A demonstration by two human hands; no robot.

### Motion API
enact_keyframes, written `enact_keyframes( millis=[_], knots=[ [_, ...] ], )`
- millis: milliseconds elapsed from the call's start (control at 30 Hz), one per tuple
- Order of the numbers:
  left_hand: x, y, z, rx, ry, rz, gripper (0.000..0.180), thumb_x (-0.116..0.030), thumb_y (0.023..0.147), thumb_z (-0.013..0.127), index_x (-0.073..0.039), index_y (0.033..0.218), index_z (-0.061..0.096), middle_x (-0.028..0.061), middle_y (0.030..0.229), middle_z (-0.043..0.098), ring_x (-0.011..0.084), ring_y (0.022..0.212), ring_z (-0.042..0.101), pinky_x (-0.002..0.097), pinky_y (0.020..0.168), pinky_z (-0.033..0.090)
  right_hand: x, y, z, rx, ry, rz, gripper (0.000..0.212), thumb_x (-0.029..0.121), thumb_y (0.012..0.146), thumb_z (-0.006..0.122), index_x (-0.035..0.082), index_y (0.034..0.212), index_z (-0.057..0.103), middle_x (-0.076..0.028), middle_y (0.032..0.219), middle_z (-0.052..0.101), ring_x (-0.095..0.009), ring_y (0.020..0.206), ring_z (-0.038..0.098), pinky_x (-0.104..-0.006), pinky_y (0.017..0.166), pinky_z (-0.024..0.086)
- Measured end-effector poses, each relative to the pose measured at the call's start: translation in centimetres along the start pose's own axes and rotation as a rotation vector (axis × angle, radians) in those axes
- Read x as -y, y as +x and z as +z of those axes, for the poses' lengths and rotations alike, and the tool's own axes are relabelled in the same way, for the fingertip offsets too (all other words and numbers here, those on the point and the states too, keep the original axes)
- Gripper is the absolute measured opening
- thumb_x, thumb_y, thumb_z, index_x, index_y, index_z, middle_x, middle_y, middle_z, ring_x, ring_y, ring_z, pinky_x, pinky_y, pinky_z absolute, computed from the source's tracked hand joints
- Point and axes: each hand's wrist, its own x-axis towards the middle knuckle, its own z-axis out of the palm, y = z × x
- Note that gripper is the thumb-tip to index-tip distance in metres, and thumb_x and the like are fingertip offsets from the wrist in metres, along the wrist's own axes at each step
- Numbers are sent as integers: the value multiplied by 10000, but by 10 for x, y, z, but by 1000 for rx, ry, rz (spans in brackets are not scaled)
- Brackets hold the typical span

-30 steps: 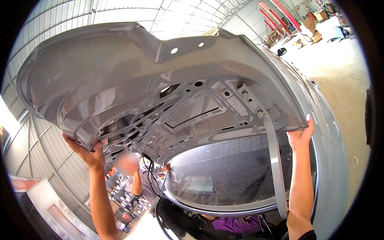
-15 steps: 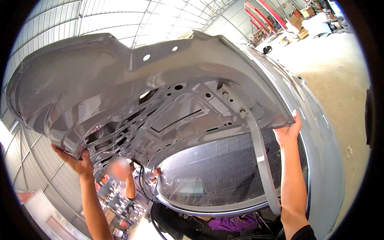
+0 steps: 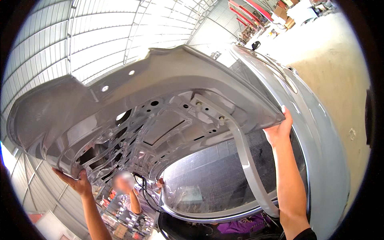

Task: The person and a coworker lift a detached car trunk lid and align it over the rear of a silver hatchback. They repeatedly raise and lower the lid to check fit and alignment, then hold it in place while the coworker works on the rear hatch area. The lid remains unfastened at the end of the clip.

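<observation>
A grey car trunk lid [image 3: 160, 84] stands raised, its underside with cut-outs and ribs facing me. My left hand [image 3: 78, 184] grips its lower left edge, thumb near the inner rim and fingers against the outer side. At the right corner, my right hand [image 3: 280, 130] is closed on the edge, thumb up along the side. A curved grey hinge arm [image 3: 246, 160] is bolted to the underside and runs down beside my right forearm. Black cables [image 3: 145, 192] hang from the lid's far left part. Behind the lid lies the rear window [image 3: 216, 172].
The silver-grey car body [image 3: 324, 160] stretches along the right. A purple cloth [image 3: 242, 225] lies in the trunk. Another person [image 3: 136, 203] stands beyond the lid at lower left, near shelves of cans [image 3: 120, 218]. Red posts [image 3: 258, 8] and cardboard boxes [image 3: 282, 14] are at the back right.
The lid's upper edge has dropped and shifted left in the picture, with both hands still on it. My right hand has shifted slightly left, my left hand slightly down. The view has also shifted.
</observation>
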Motion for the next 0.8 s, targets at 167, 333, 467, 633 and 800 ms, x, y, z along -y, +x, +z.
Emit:
enact_keyframes(
  millis=[167,333,467,633,800],
  knots=[
    [-9,-9,-3,39,78,-118,1055,-170,680,769,2,1482,106,203,1533,145,331,1417,153,417,1147,132,2,2,-7,-38,1,-6,610,421,923,370,-64,1285,446,-203,1287,518,-315,1159,521,-449,965,404],
    [4,-18,-16,117,211,-87,1086,-230,690,811,5,1480,104,235,1527,134,355,1413,158,426,1147,140,-2,4,-18,-38,65,18,591,405,912,418,-58,1277,453,-211,1271,529,-329,1161,520,-463,961,407],
    [-2,-19,-12,202,273,-139,1108,-319,723,800,54,1461,64,257,1519,121,369,1411,151,425,1148,156,4,-6,-7,84,87,46,515,369,898,501,-22,1233,502,-184,1262,549,-339,1142,537,-492,957,432],
    [9,-43,-14,203,285,-101,1140,-272,698,814,34,1466,29,280,1508,116,408,1400,151,459,1137,165,0,-3,11,-141,76,-16,593,403,946,450,-50,1327,421,-205,1343,487,-340,1255,459,-502,1072,321],
    [-5,-29,-25,263,328,-71,1107,-283,730,788,55,1456,25,320,1479,144,450,1377,177,478,1125,176,1,9,-8,-98,83,33,568,386,943,463,-50,1308,448,-191,1336,499,-324,1251,466,-477,1065,333]
  ],
)
